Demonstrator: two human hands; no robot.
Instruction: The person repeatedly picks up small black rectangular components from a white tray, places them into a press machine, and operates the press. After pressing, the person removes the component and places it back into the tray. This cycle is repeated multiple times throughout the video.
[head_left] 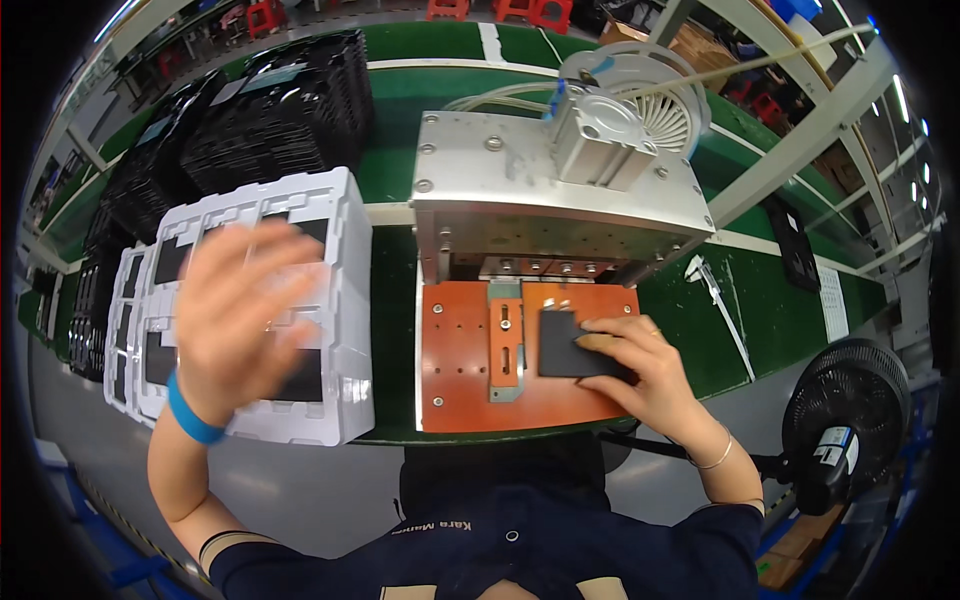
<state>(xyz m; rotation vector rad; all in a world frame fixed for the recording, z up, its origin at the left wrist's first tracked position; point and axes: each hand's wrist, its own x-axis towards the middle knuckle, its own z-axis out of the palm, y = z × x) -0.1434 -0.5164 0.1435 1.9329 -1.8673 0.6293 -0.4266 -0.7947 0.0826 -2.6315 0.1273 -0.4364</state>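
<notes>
My right hand (645, 372) is closed on a flat black rectangular piece (560, 345), fingers on its top and right side, thumb near its lower edge. The piece lies on the orange base plate (455, 380) of a metal press (500, 170), right of a slotted orange guide block (506, 343). Small shiny tabs (556, 303) stick out from the piece's far edge. Over a white moulded tray (345, 300) hangs my left hand (245, 310), blurred by motion, fingers stretched and thumb apart, with nothing visible in it. Black flat pieces (295, 377) sit in the tray's pockets.
Stacks of black trays (280, 120) stand at the far left. A caliper (722, 315) lies on the green bench right of the press. A white fan (665, 110) stands behind the press, and a black fan (845, 425) is at the right.
</notes>
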